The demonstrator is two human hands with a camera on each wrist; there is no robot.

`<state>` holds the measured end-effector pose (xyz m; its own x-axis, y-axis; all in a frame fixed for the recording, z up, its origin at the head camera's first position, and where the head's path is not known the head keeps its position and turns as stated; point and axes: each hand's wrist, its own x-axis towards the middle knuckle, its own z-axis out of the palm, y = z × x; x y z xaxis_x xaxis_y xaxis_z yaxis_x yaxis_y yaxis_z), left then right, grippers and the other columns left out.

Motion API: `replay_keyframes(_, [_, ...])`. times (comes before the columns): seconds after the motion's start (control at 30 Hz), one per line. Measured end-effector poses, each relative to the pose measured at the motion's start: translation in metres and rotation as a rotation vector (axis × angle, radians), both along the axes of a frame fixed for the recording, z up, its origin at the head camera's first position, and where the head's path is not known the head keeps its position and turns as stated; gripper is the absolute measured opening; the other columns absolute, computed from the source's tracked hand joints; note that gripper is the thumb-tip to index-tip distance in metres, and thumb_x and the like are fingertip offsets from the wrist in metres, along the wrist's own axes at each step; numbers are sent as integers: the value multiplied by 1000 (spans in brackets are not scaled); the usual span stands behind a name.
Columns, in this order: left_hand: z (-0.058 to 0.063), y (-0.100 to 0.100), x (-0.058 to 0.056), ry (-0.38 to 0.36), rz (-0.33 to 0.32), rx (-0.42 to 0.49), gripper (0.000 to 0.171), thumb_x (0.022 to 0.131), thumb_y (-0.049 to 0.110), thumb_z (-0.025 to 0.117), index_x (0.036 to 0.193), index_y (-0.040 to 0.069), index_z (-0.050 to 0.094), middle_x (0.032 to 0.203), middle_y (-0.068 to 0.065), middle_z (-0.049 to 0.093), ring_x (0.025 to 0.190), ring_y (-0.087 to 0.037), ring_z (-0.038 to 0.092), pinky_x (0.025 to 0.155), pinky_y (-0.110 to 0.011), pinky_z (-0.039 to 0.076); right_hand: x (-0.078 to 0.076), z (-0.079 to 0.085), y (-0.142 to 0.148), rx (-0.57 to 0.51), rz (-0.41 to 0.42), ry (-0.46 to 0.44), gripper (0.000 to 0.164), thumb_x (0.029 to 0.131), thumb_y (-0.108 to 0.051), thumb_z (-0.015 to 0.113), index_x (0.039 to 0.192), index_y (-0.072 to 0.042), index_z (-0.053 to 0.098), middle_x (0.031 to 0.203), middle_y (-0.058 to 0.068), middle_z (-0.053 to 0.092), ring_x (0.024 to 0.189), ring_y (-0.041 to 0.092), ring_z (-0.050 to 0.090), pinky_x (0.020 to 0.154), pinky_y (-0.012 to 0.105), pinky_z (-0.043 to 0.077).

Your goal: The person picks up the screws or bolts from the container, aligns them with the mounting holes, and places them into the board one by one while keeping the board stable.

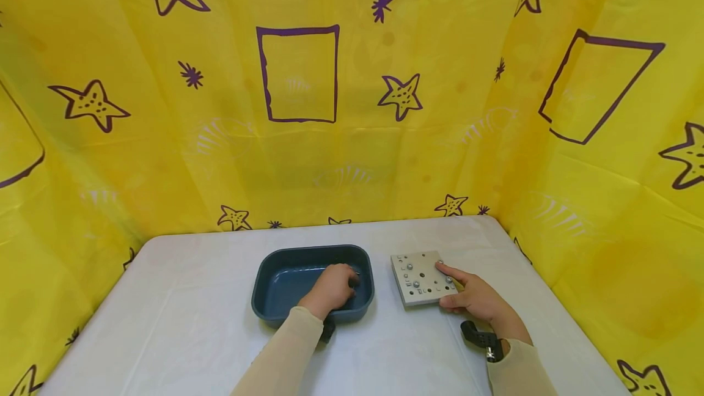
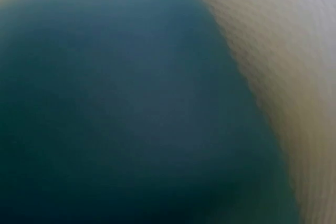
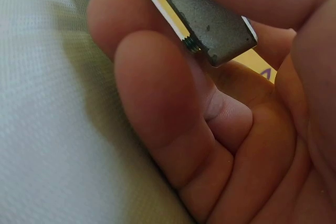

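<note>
My left hand (image 1: 332,289) reaches down into a dark blue rectangular tray (image 1: 286,286), at its right side. Its fingertips are hidden, so I cannot tell whether they hold anything. In the left wrist view only blurred blue of the tray and a beige sleeve (image 2: 283,77) show. To the right of the tray is a square grey metal plate (image 1: 415,269) with holes and several bolts in its top. My right hand (image 1: 477,298) grips the plate's right side, one finger on top and the thumb at the near corner. In the right wrist view, threaded bolt ends (image 3: 191,44) stick out beneath the plate.
A white cloth (image 1: 181,316) covers the table. Yellow curtains (image 1: 352,164) with drawn starfish stand behind it and at both sides. A black wrist-camera mount (image 1: 481,338) sits by my right wrist, close over the cloth.
</note>
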<state>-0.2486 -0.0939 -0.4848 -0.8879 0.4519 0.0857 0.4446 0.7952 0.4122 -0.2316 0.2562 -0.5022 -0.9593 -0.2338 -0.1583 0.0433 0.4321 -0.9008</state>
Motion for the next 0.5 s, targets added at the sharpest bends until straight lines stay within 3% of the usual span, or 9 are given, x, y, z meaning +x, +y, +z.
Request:
replay_keyframes(0.3, [2,2,2,14,3,-28,14,83,4,75,97,4,78,98,-7,71,96,-27,63,92,-43,49,1,1,-1,8,6,7,87,75,-25,87,151,-22,46,111,13,58,72,25,61,62,31,49])
replay_keyframes(0.4, [4,1,3,-20,20,18,15,84,5,75,99,3,77,100,-7,70,98,-27,63,92,-44,50,1,1,-1,0,3,1,86,75,-24,87,151,-22,46,111,14,58,72,25,61,62,31,49])
replay_keyframes(0.5, [8,-1,4,-39,70,121,21,86,6,75,106,2,75,104,-9,68,97,-26,61,91,-44,50,0,2,-2,-3,-10,-5,86,75,-23,87,151,-22,47,111,14,58,73,26,60,62,32,49])
